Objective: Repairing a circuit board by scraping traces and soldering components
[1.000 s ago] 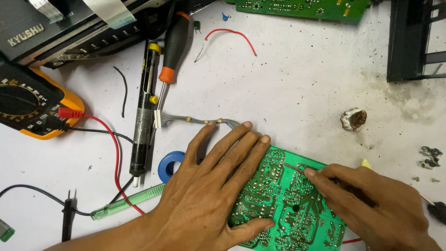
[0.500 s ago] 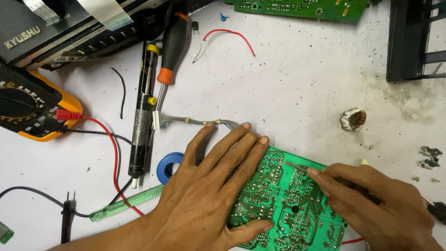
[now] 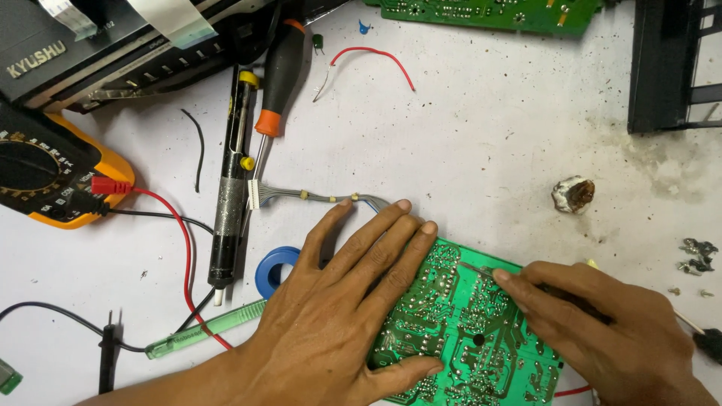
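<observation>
A green circuit board (image 3: 466,323) lies solder side up on the white table. My left hand (image 3: 338,301) presses flat on the board's left part, fingers spread and thumb along its lower edge. My right hand (image 3: 602,323) grips a thin metal-tipped tool (image 3: 477,269), whose point rests on the board's upper edge among the solder joints. The hand hides most of the tool's body. A grey wire harness (image 3: 316,197) with a white plug runs from under my left fingertips off to the left.
Left of my hand lie a blue solder roll (image 3: 272,272), a black desoldering pump (image 3: 229,188), an orange-collared screwdriver (image 3: 278,75), a green pen-shaped tool (image 3: 203,331) and a yellow multimeter (image 3: 45,180) with leads. A second green board (image 3: 489,11), a black frame (image 3: 669,68) and a brownish lump (image 3: 573,194) lie farther off.
Both hands stay where they were on the board; only the camera view drifts slightly.
</observation>
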